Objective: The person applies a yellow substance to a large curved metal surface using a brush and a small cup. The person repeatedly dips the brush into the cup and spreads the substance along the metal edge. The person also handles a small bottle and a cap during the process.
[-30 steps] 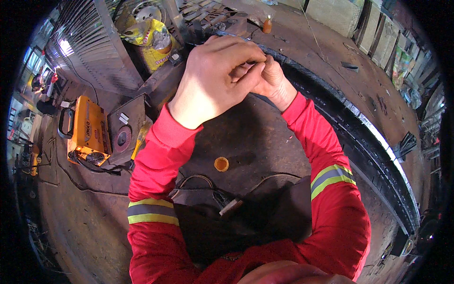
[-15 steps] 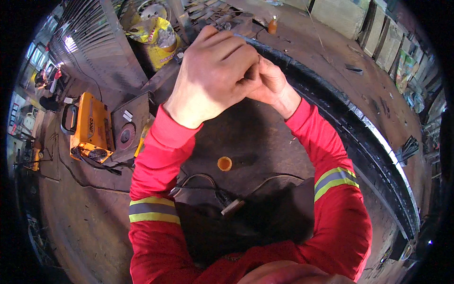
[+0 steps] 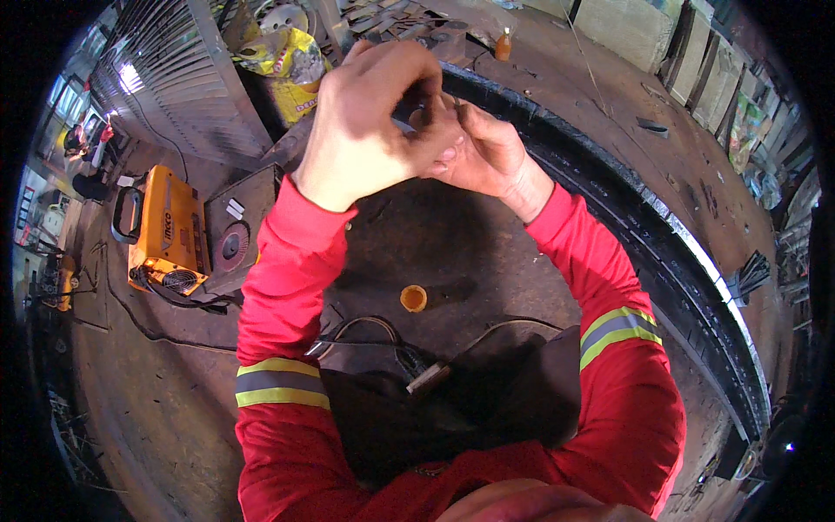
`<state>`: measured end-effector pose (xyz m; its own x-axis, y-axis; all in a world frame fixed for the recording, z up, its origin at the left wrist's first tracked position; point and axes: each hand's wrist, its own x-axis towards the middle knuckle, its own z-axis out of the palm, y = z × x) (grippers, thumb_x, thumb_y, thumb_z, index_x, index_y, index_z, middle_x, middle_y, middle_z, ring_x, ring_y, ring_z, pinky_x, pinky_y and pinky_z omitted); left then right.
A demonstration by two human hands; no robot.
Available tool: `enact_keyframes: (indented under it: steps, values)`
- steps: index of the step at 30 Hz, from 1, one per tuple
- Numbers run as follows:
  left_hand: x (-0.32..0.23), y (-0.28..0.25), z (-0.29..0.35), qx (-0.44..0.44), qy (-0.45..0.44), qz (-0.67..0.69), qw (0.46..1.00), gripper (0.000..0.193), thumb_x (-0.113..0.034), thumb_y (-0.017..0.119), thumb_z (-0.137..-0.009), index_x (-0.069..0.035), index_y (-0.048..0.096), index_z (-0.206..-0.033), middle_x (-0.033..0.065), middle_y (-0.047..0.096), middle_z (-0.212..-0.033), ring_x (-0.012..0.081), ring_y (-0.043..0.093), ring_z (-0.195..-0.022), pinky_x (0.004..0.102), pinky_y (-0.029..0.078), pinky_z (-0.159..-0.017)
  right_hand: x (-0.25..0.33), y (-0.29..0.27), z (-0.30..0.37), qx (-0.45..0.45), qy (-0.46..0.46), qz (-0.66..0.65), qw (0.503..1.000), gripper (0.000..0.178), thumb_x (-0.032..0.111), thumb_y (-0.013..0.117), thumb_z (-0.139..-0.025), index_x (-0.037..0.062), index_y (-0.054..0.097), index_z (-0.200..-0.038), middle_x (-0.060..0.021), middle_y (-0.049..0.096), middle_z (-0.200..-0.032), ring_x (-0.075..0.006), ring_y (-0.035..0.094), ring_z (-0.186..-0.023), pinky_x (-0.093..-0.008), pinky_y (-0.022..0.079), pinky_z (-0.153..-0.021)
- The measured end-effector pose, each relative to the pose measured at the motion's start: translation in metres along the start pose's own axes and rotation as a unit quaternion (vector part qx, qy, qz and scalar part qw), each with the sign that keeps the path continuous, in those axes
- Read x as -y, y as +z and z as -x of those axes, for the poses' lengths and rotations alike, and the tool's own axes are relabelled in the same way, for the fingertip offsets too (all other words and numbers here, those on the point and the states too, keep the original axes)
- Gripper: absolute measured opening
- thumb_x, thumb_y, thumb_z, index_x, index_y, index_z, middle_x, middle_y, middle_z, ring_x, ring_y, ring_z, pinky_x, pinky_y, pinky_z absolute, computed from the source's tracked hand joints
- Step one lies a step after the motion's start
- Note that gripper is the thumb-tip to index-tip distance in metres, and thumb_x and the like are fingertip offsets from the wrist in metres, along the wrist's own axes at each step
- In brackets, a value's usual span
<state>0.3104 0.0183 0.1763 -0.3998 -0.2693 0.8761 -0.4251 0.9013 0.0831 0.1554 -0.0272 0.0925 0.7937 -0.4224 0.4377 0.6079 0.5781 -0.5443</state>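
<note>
Both hands are raised together in front of me, above the floor. My left hand (image 3: 370,117) is curled, thumb and fingers forming a loop with a gap inside, its fingertips meeting the other hand. My right hand (image 3: 487,157) is closed, with its thumb bent over its fingers. Whatever lies between the fingertips is too small or hidden to make out. Below them on the floor sits a small orange round cup or cap (image 3: 413,298). Behind my right hand runs a long black metal beam (image 3: 626,191).
An orange welding machine (image 3: 165,226) stands at the left, beside a dark box with an abrasive disc (image 3: 232,248) on it. Cables (image 3: 374,326) cross the floor near my legs. A yellow sack (image 3: 291,83) and an orange bottle (image 3: 503,43) are farther off.
My left hand has shifted slightly left and turned, showing a gap between its thumb and fingers. My right hand has turned a little, with more of its thumb and palm side visible.
</note>
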Motion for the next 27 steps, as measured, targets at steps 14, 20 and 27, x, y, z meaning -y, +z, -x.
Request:
enact_keyframes:
  steps: [14, 20, 27]
  values:
    - [0.080, -0.038, 0.052, -0.062, -0.393, 0.206, 0.894, 0.023, -0.013, 0.048, -0.089, -0.001, 0.051, -0.069, -0.0012, 0.047, -0.061, 0.0075, 0.042, -0.055, 0.0249, 0.032, -0.049, 0.027, -0.050, -0.006, -0.175, -0.089, 0.168, 0.966, 0.007, 0.013, 0.061, -0.088, 0.0084, 0.056, -0.086, -0.0054, 0.060, -0.086, -0.0174, 0.055, -0.079, -0.0320, 0.046, -0.076]
    - [0.138, 0.014, 0.141, 0.032, -0.306, -0.046, 0.950, 0.017, -0.006, 0.056, -0.082, 0.002, 0.058, -0.097, 0.0087, 0.063, -0.078, 0.0173, 0.059, -0.070, 0.0304, 0.046, -0.064, 0.026, -0.101, 0.009, -0.273, -0.062, 0.215, 0.936, 0.011, -0.001, 0.060, -0.084, 0.0077, 0.057, -0.090, -0.0079, 0.062, -0.085, -0.0205, 0.061, -0.079, -0.0315, 0.048, -0.072]
    - [0.181, 0.055, 0.277, 0.500, -0.273, -0.466, 0.677, 0.054, -0.021, 0.059, -0.083, -0.027, 0.044, -0.134, 0.0122, 0.056, -0.119, 0.0323, 0.050, -0.116, 0.0440, 0.040, -0.093, -0.004, -0.145, 0.016, -0.320, 0.030, 0.283, 0.904, 0.024, -0.009, 0.057, -0.079, 0.0068, 0.052, -0.097, -0.0050, 0.053, -0.079, -0.0176, 0.057, -0.070, -0.0286, 0.047, -0.061]
